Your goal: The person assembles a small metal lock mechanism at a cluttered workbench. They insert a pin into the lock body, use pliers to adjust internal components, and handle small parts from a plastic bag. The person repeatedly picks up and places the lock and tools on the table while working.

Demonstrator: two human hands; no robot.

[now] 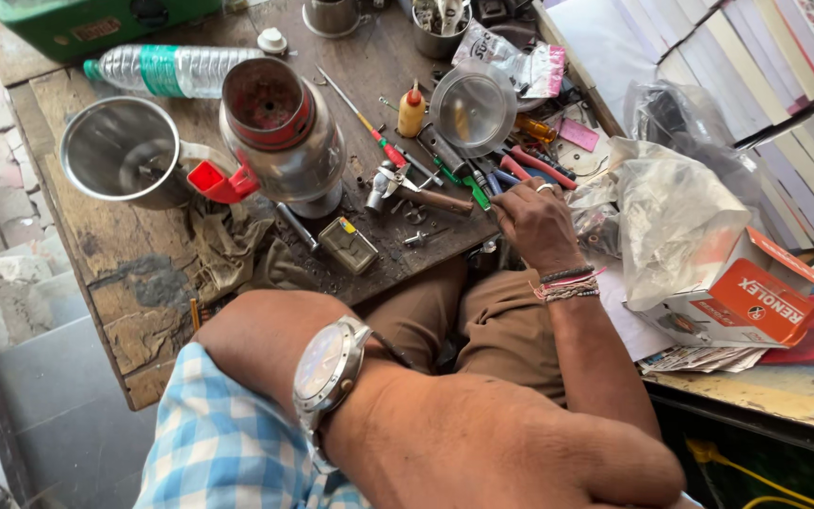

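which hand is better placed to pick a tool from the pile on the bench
Right, most likely. The right hand already rests on the tools at the bench edge, while the left arm with the watch lies folded across the lap, away from them.

Worn, stained wooden bench (134,273). At the far left, a green case (77,24), and just beside it a clear plastic water bottle (176,69) lying on its side. Nearer, 1 open steel jar (120,155) with a red-tipped handle, beside a 2nd steel jar (284,141) ringed in red. In front of these, a crumpled rag (228,245) and a small metal box (349,245). Farther back, a small yellow bottle (411,111) capped in red, next to a clear round lid (473,106). At right, crumpled plastic bags (675,212) over an orange-and-white carton (746,297).
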